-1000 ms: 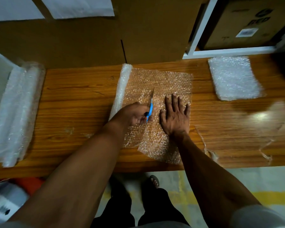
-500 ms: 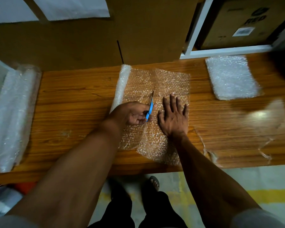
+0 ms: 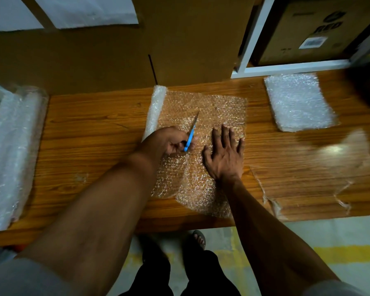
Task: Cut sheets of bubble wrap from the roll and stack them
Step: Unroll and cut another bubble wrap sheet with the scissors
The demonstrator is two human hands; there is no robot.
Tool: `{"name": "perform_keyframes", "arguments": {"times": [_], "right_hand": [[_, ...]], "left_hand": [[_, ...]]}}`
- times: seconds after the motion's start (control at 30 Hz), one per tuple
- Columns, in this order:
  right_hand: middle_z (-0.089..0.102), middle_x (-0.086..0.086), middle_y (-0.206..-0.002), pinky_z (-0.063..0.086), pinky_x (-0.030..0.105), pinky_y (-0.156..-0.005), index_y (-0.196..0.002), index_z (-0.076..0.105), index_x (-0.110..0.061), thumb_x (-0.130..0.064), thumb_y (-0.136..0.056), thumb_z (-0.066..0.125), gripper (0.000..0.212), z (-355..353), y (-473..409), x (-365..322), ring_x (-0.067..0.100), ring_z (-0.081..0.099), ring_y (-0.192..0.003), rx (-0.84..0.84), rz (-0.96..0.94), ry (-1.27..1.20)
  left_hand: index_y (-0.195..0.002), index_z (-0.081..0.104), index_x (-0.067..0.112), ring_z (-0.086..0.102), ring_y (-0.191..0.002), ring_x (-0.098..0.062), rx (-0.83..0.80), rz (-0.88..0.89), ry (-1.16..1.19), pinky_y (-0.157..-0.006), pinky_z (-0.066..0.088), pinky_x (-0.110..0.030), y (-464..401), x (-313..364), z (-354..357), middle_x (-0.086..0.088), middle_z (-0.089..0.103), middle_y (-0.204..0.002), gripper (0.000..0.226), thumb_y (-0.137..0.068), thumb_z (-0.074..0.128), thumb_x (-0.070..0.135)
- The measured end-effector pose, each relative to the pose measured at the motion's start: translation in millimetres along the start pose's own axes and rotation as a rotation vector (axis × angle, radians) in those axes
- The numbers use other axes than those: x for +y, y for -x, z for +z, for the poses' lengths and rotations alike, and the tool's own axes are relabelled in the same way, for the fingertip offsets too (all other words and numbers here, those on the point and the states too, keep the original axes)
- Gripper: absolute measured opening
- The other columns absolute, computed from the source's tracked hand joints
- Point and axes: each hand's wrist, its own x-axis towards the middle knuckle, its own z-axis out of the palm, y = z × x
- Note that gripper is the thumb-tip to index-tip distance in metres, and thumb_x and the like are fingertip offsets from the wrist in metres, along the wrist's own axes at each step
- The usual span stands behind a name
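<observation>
1. Counter (image 3: 94, 133): wood-grain top; its near edge runs across the lower middle of the view, its far edge meets a cardboard wall (image 3: 83, 60).
2. Roll (image 3: 156, 107): a thin white roll lying front to back near the counter's middle, its unrolled wrap (image 3: 212, 107) spread flat to the right and reaching the near edge.
3. Left hand (image 3: 171, 142): clenched around the blue handle of the scissors (image 3: 190, 135); the blades point away from the person and lie over the wrap, between roll and right hand. A cut already runs from the near edge up toward the blades.
4. Right hand (image 3: 224, 154): flat, fingers spread, pressing the wrap down just right of the cut line; it grips nothing.
5. Stack (image 3: 297, 101): cut white sheets at the far right of the counter, well apart from the wrap being cut.
6. Open room: bare wood lies between roll and the bundle (image 3: 11, 150) of plastic at the counter's left end, and between wrap and stack. A clear film (image 3: 303, 189) with torn edges covers the near right part.
7. Writing: a box (image 3: 320, 28) on the white shelf (image 3: 286, 68) behind shows "RED" under a round logo and a white barcode label; the smaller print is unreadable.
8. Floor (image 3: 329, 263): pale, with a yellow stripe, below the near edge.
</observation>
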Motion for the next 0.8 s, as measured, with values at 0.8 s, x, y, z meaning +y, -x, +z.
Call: {"name": "perform_keyframes", "arguments": {"times": [0.8], "right_hand": [[-0.008, 0.006, -0.175, 0.001, 0.059, -0.128, -0.167, -0.001, -0.027, -0.067, -0.103, 0.016, 0.077, 2, -2, 1, 0.025, -0.013, -0.161, -0.026, 0.012, 0.026]], "left_hand": [[-0.096, 0.061, 0.012, 0.055, -0.039, -0.002, 0.024, 0.053, 0.075, -0.035, 0.034, -0.008, -18, 30, 3, -0.008, 0.06, -0.081, 0.017, -0.107, 0.049, 0.014]]}}
